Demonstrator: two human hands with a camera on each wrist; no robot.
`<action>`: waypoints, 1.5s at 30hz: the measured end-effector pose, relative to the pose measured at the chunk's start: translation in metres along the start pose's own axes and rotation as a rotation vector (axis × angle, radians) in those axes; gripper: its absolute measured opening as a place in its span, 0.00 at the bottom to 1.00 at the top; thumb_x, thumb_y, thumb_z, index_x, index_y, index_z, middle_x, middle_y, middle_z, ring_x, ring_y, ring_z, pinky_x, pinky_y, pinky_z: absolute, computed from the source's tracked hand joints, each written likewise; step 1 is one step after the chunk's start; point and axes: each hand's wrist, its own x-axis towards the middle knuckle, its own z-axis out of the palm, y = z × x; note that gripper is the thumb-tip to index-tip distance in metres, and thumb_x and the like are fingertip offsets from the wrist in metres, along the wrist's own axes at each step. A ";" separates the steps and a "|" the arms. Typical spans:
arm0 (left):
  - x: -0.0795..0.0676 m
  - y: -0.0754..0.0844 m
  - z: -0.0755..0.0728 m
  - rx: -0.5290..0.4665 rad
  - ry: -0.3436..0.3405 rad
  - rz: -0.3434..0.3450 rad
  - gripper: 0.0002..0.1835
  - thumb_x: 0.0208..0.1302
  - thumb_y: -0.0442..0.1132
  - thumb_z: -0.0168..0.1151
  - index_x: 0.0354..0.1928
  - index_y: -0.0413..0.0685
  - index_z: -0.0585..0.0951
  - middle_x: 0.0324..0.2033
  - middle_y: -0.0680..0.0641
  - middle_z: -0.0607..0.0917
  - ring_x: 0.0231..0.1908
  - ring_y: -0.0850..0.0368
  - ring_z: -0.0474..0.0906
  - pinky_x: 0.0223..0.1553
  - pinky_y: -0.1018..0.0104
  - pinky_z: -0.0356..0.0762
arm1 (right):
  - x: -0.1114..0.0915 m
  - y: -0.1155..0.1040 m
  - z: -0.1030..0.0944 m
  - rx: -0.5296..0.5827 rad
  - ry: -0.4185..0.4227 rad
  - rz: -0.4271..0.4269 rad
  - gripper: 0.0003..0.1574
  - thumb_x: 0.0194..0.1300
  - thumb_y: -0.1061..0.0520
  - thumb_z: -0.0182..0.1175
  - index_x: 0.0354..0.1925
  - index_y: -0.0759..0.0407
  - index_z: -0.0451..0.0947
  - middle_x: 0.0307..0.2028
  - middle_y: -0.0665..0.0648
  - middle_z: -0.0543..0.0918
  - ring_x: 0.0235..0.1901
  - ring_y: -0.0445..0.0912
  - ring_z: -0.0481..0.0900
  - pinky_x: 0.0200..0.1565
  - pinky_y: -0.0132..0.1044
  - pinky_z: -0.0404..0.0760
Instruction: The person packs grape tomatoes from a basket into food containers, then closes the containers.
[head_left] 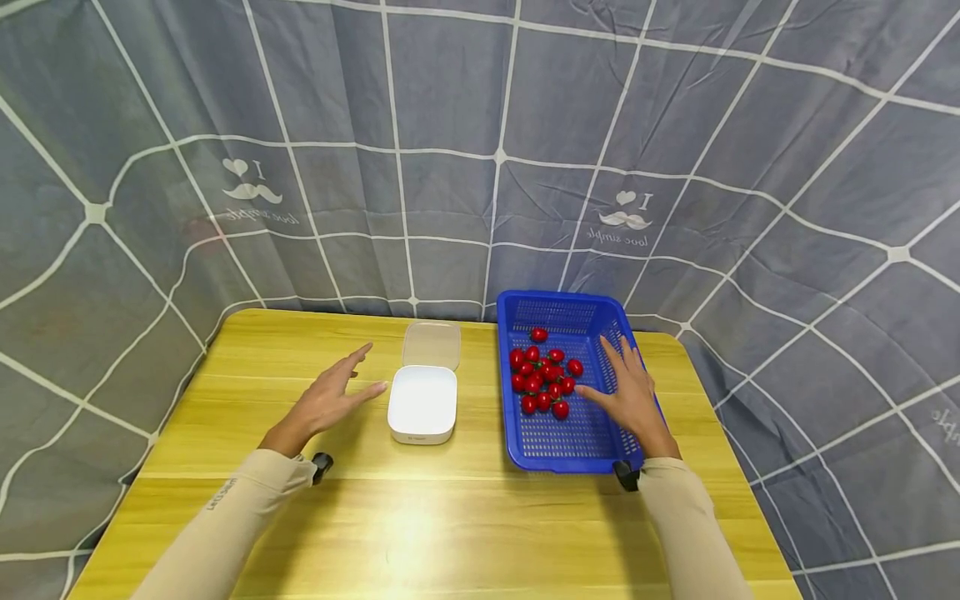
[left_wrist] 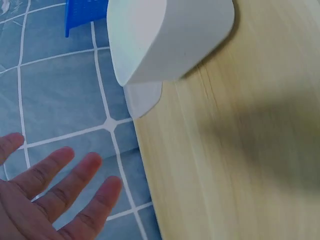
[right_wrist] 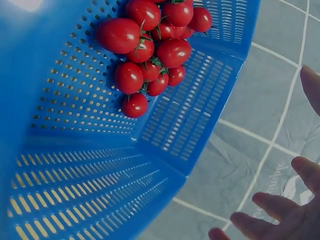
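My left hand (head_left: pixel 330 402) hovers left of a white square container (head_left: pixel 422 400), its fingers spread and nothing held. The container stands with its translucent lid (head_left: pixel 431 345) folded back behind it. Over the right side of a blue plastic basket (head_left: pixel 512 433) is my right hand (head_left: pixel 628 392), fingers apart and holding nothing. A cluster of small red tomatoes (head_left: pixel 546 375) with green stems lies on the basket's perforated floor, left of my right thumb. In the right wrist view the tomatoes (right_wrist: pixel 128 77) are bunched near one wall, away from the fingers (right_wrist: pixel 272 205).
Both the container and the basket stand on a wooden table (head_left: pixel 360 533), the basket near its back right edge. A grey curtain with white grid lines (head_left: pixel 450 192) hangs behind and around the table. Each wrist wears a dark strap device.
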 end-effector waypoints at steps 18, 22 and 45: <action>0.005 -0.018 0.035 -0.476 -0.109 -0.246 0.37 0.72 0.52 0.52 0.72 0.38 0.55 0.64 0.28 0.65 0.59 0.32 0.68 0.56 0.44 0.77 | 0.041 0.011 0.006 0.212 -0.179 -0.018 0.40 0.60 0.60 0.67 0.67 0.67 0.64 0.56 0.75 0.73 0.52 0.67 0.74 0.52 0.59 0.80; 0.004 -0.023 0.045 -0.581 -0.128 -0.311 0.38 0.72 0.54 0.51 0.73 0.38 0.54 0.64 0.28 0.64 0.59 0.33 0.68 0.54 0.47 0.79 | 0.050 0.015 0.013 0.283 -0.221 -0.002 0.37 0.59 0.63 0.67 0.64 0.69 0.67 0.54 0.76 0.75 0.52 0.68 0.75 0.51 0.58 0.80; -0.002 -0.038 0.084 -0.805 -0.096 -0.427 0.39 0.71 0.57 0.52 0.68 0.29 0.60 0.58 0.31 0.72 0.56 0.42 0.73 0.55 0.55 0.80 | 0.068 0.016 0.061 0.509 -0.267 0.202 0.32 0.57 0.71 0.65 0.60 0.72 0.70 0.52 0.73 0.74 0.40 0.52 0.77 0.41 0.43 0.86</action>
